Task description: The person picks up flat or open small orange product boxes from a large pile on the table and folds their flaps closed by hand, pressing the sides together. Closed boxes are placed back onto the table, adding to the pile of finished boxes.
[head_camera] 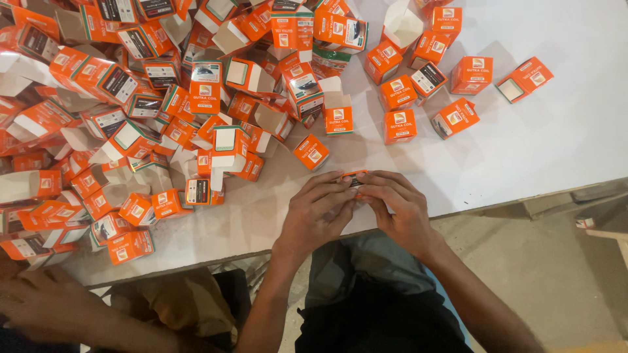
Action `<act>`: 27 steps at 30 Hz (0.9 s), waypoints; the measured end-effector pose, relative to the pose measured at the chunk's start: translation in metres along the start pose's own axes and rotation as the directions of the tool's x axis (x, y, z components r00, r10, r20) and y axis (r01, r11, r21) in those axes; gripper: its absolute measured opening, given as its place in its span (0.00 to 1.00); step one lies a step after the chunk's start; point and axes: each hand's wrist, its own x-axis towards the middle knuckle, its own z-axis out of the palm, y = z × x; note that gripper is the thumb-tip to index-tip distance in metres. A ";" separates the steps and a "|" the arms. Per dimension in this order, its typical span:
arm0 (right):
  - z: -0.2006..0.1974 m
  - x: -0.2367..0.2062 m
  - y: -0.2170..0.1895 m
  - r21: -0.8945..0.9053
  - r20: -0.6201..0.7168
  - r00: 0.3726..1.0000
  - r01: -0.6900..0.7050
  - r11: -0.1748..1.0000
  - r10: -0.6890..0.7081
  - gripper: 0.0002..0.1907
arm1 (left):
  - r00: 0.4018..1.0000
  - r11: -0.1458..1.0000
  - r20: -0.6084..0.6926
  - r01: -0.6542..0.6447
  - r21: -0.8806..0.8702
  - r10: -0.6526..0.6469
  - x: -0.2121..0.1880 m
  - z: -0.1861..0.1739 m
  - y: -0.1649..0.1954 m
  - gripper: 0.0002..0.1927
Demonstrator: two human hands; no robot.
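Observation:
Both my hands meet at the front edge of a white table [523, 150]. My left hand [318, 212] and my right hand [399, 208] together grip one small orange carton [354, 178], mostly hidden under my fingers; only its top edge shows. The nearest loose orange carton [311, 151] lies just beyond my left hand.
A big heap of small orange cartons [150, 111], many with open flaps, covers the table's left and far side. Several closed cartons [425, 85] lie scattered at the far right. Another person's hand [46, 304] rests at the lower left. A concrete floor [556, 261] lies to the right.

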 end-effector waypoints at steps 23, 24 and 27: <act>-0.013 0.011 -0.006 -0.172 0.160 0.986 0.075 0.982 -0.048 0.11 | 0.964 0.960 0.265 -0.104 0.258 0.033 0.039 -0.017 0.010 0.06; -0.017 0.013 -0.008 -0.199 0.133 0.990 0.067 0.978 -0.041 0.11 | 0.988 0.914 0.130 -0.132 0.384 0.088 0.051 -0.013 0.008 0.12; -0.036 0.023 -0.009 -0.385 -0.022 0.997 -0.075 0.920 0.072 0.11 | 0.993 0.802 -0.024 0.110 0.587 -0.119 0.091 0.010 0.003 0.24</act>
